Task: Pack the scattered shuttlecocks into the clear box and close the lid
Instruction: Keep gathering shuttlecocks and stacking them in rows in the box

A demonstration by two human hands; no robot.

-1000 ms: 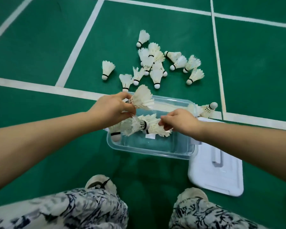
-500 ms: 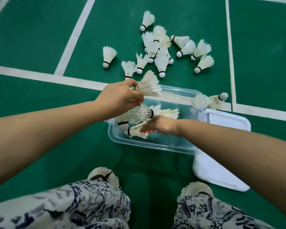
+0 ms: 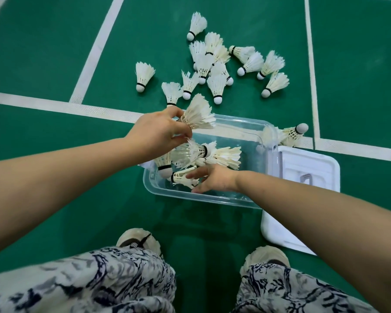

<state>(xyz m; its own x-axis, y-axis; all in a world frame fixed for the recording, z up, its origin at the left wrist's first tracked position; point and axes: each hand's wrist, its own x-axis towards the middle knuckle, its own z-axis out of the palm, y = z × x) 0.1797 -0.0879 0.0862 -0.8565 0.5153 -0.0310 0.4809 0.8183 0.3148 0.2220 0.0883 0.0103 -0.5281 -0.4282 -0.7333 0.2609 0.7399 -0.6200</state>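
While the left hand [image 3: 156,134] hovers over the far left corner of the clear box [image 3: 226,201], its thumb and fingers are pinched on the base of one shuttlecock [image 3: 198,116], whose feathers fan out up and to the right above the box rim. The right hand [image 3: 212,180] reaches down inside the box with its fingers loosely spread and relaxed, gripping nothing; the fingertips [image 3: 191,176] touch a shuttlecock lying on the box floor [image 3: 182,177] near the front left wall. Several more packed shuttlecocks [image 3: 203,153] lie heaped in the left half of the box, just between the two hands. The white lid [image 3: 303,168] lies flat on the green court floor [image 3: 43,53], touching the right side of the box. One stray shuttlecock [image 3: 294,134] lies against the far right corner outside the box. The scattered shuttlecocks [image 3: 215,66] are clustered on the floor beyond the box, across a white court line [image 3: 54,107].
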